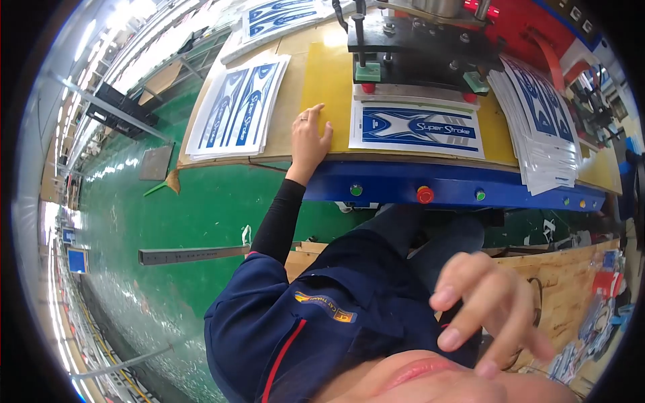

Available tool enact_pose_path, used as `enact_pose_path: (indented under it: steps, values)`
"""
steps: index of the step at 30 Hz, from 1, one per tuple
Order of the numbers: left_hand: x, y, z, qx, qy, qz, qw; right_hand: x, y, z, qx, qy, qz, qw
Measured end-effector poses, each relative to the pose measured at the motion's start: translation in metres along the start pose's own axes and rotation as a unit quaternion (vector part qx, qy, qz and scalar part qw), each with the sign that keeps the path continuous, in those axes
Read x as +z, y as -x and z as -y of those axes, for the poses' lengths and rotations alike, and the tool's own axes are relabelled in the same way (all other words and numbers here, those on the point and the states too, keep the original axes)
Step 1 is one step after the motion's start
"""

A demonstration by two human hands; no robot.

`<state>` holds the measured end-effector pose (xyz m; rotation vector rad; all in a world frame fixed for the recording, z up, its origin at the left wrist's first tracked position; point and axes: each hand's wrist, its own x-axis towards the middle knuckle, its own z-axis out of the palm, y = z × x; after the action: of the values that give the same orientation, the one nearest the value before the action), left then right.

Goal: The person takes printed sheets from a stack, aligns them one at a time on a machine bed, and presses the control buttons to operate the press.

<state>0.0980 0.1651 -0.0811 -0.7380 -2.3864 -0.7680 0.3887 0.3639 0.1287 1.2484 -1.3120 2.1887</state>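
Observation:
My left hand (310, 140) lies at the front of the yellow work surface (329, 77), fingers apart and holding nothing. To its right, a blue and white printed "Super Stroke" sheet (396, 140) lies flat in front of a press head (426, 57), its far edge close to the metal plate (416, 95). On the left of my hand is a stack of similar printed sheets (235, 107). My right hand (497, 302) is raised close to the camera near my chin, away from the table. Its fingers are loosely bent and spread, with nothing visible in them.
A taller fanned pile of printed sheets (537, 127) sits right of the press. Along the blue front rail (396, 190) are green buttons and a red stop knob (424, 195). Further prints (279, 19) lie at the back left. A metal bar (195, 255) juts out lower left.

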Motion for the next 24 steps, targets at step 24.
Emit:
enact_pose_path:
  steps: [24]
  values:
    - [-0.003, -0.002, -0.003, -0.012, 0.037, -0.021, 0.999, -0.006, 0.003, 0.048, -0.055, -0.247, -0.038, 0.967]
